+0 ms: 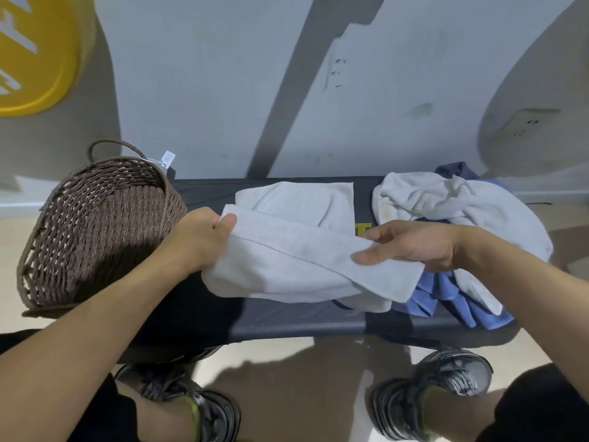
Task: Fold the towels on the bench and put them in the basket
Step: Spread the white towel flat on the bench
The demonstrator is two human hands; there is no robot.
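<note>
At the far left, on the wall: a yellow round sign (35,55), partly out of view.

On the left end of the dark surface (287,320): one brown woven basket (95,231), tilted with its mouth toward the person, a small white tag (168,157) hanging at its handle.

Just right of the basket: the left hand (194,240), fingers curled, thumb on top, pinching the left end of a pale grey towel (287,269). The towel is stretched between both hands above the front of the surface, stitched hem showing, its lower part sagging onto the surface.

Behind it, mid-surface: a second pale towel (296,202), lying flat and partly folded.

Right of centre: the right hand (411,247), thumb over and fingers under the towel's right end, gripping it.

At the right end: a heap of unfolded laundry — a white towel (452,199) uppermost, a blue cloth (446,301) under it at the front edge, a dark blue cloth (455,170) behind.

On the floor below: two grey shoes (446,393).
</note>
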